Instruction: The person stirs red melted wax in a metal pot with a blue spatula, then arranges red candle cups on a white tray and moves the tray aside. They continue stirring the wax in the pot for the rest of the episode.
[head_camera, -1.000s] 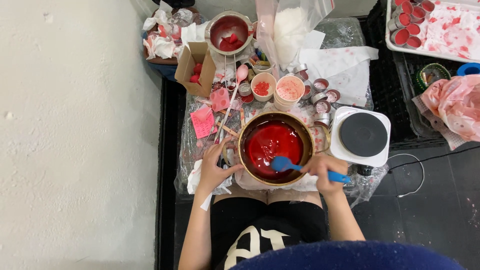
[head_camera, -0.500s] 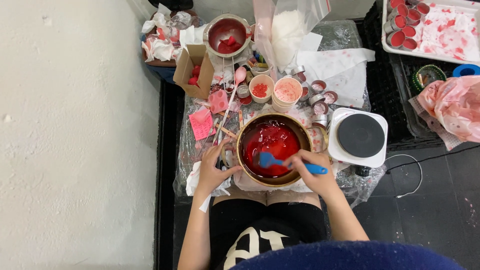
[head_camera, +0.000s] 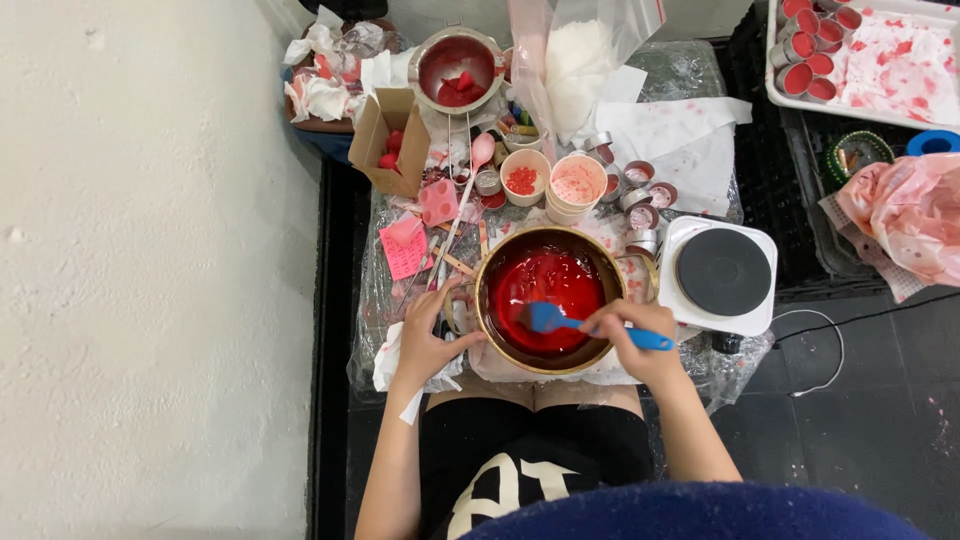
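Two hands are at work: the left hand (head_camera: 425, 345) and the right hand (head_camera: 640, 340). One large bowl (head_camera: 548, 300) of red liquid, one blue spatula (head_camera: 560, 322), one white hotplate (head_camera: 722, 275), one smaller metal pot (head_camera: 455, 68), one cardboard box (head_camera: 388, 140), two paper cups (head_camera: 575, 185) and two pink notes (head_camera: 405, 248) show.

The pot (head_camera: 548, 298) filled the near table edge. The left hand (head_camera: 428, 338) blocked its left side; the right hand (head_camera: 630, 335) and blue spatula (head_camera: 560, 320) covered its right rim. The hot plate (head_camera: 722, 275) stood just beside it on the right. Cups (head_camera: 575, 187) and small tins (head_camera: 640, 205) crowded the far side. Pink notes (head_camera: 405, 248) and sticks cluttered the left.
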